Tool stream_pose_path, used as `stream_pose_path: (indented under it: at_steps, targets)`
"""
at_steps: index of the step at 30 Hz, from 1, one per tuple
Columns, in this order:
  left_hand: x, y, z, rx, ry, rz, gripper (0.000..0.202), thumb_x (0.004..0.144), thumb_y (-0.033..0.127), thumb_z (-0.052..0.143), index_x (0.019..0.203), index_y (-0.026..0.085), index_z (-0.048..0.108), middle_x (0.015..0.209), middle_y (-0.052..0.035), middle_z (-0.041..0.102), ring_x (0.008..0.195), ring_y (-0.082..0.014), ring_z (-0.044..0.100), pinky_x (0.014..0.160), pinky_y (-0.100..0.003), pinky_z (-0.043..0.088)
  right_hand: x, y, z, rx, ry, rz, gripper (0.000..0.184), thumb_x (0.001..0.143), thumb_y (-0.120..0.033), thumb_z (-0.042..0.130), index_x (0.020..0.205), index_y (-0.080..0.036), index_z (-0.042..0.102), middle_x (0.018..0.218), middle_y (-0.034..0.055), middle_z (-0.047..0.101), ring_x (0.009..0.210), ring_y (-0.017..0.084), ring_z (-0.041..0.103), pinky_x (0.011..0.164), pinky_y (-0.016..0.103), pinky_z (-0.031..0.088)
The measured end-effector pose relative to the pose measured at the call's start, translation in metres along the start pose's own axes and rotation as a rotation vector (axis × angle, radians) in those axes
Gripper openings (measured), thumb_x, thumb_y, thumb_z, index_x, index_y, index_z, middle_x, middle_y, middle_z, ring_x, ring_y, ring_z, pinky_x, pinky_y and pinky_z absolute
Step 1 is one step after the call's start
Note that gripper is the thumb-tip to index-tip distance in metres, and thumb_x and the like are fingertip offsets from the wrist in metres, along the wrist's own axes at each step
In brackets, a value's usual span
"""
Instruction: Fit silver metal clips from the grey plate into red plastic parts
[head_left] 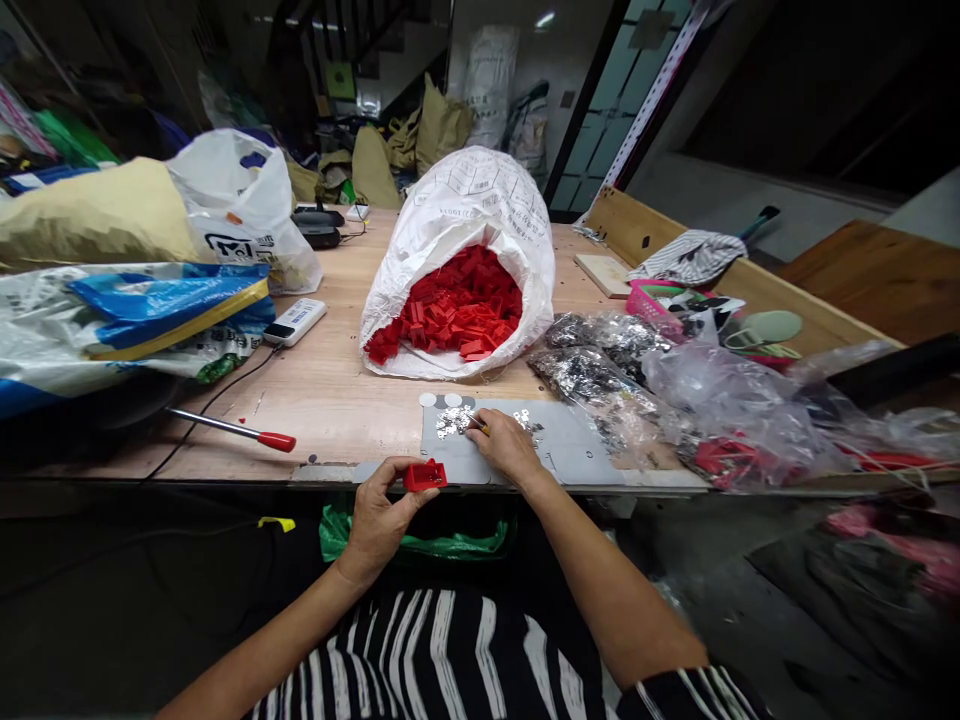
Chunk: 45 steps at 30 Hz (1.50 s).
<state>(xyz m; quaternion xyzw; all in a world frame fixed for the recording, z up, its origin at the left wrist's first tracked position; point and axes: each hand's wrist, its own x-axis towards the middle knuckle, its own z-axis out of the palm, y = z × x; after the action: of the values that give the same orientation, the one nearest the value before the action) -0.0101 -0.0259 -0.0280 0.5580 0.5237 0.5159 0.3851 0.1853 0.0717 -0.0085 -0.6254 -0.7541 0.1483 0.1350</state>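
Note:
My left hand [380, 512] pinches a small red plastic housing [425, 476] between thumb and fingers, just off the table's front edge. Its hollow side faces me, with small metal bits visible inside. My right hand [507, 447] rests over the grey mat [570, 438], closed on a thin pair of tweezers [478, 425] with a yellowish part. The tweezers point at a scatter of small silver metal pieces [452, 423] on the mat. More silver pieces lie beyond my right fingers. Behind the mat, a white woven sack [472, 195] lies with its mouth towards me, full of red plastic housings [461, 310].
Clear bags of metal pieces [600, 370] and crumpled plastic [720, 385] crowd the right. A red-tipped lever [276, 441] juts in from the left, near a white power strip [298, 320] and stuffed bags [135, 310]. A green bag [457, 545] hangs below the edge.

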Motion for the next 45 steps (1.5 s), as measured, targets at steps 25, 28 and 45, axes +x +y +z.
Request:
stream_pose_path:
  at_steps: [25, 28, 45]
  targets:
    - [-0.001, -0.005, 0.005, 0.114, 0.016, 0.314, 0.025, 0.078, 0.02, 0.065, 0.102, 0.021, 0.058, 0.105, -0.0078, 0.061, 0.1, -0.0204, 0.06, 0.084, -0.035, 0.053, -0.047, -0.034, 0.019, 0.993, -0.139, 0.01, 0.019, 0.074, -0.036, 0.061, 0.073, -0.018, 0.054, 0.067, -0.0037, 0.05, 0.063, 0.011, 0.044, 0.06, 0.023, 0.037]
    - [-0.001, -0.003, 0.006, 0.16, 0.019, 0.355, 0.025, 0.078, 0.019, 0.064, 0.102, 0.021, 0.058, 0.103, -0.0075, 0.061, 0.099, -0.0202, 0.06, 0.085, -0.035, 0.052, -0.049, -0.034, 0.02, 0.995, -0.126, 0.013, 0.02, 0.074, -0.035, 0.061, 0.07, -0.019, 0.05, 0.068, -0.0038, 0.049, 0.065, 0.011, 0.044, 0.064, 0.024, 0.038]
    - [-0.002, 0.0, 0.004, 0.139, -0.041, 0.174, 0.025, 0.082, 0.026, 0.062, 0.106, 0.02, 0.058, 0.099, -0.0056, 0.066, 0.088, -0.0181, 0.065, 0.081, -0.031, 0.052, -0.054, -0.027, 0.011, 1.181, -0.347, 0.106, 0.035, 0.076, -0.051, 0.062, 0.079, -0.02, 0.048, 0.058, -0.0086, 0.036, 0.044, 0.005, 0.027, 0.043, 0.02, 0.021]
